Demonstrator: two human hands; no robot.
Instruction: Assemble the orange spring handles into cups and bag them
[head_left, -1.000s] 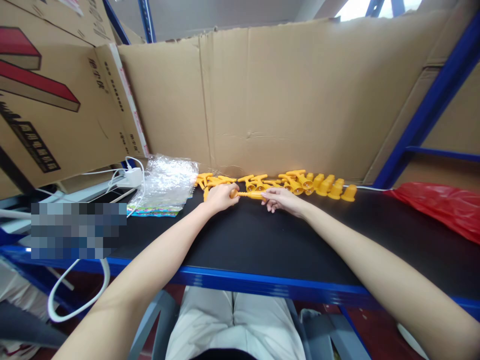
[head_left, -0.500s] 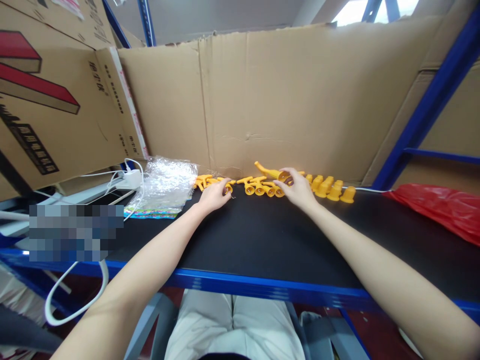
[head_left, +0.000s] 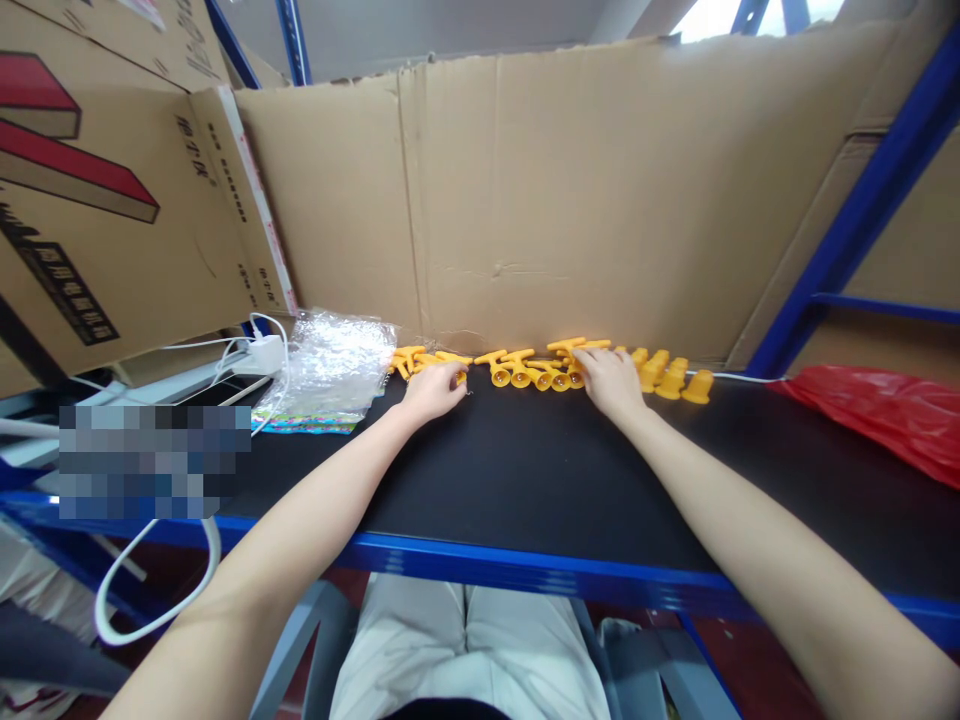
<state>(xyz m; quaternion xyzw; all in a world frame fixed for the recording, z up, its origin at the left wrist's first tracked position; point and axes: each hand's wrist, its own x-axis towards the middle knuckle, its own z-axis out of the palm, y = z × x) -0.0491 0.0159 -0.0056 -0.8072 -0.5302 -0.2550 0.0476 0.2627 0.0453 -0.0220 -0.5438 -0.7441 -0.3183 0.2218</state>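
Note:
Along the back of the black tabletop (head_left: 510, 480) runs a row of yellow plastic funnel-shaped pieces (head_left: 520, 376), several with their round mouths facing me. My left hand (head_left: 436, 390) is curled at the left part of the row, thumb and fingers closed about a yellow piece whose rim just shows at the fingertips. My right hand (head_left: 613, 382) is lowered over the right end of this group. Its fingers are closed on a yellow funnel-shaped piece, mostly hidden beneath them. Past it, several yellow cup-shaped pieces (head_left: 697, 386) stand mouth down.
Clear plastic bags (head_left: 330, 365) lie left of the row, near a white charger (head_left: 266, 354) with cables. A red plastic bag (head_left: 877, 415) lies at the right. Cardboard (head_left: 570, 200) walls the back, and a blue metal edge (head_left: 525, 562) borders the front.
My right hand has brought the yellow funnel-shaped piece down and slightly right, from above the row into its right end. My left hand has barely moved.

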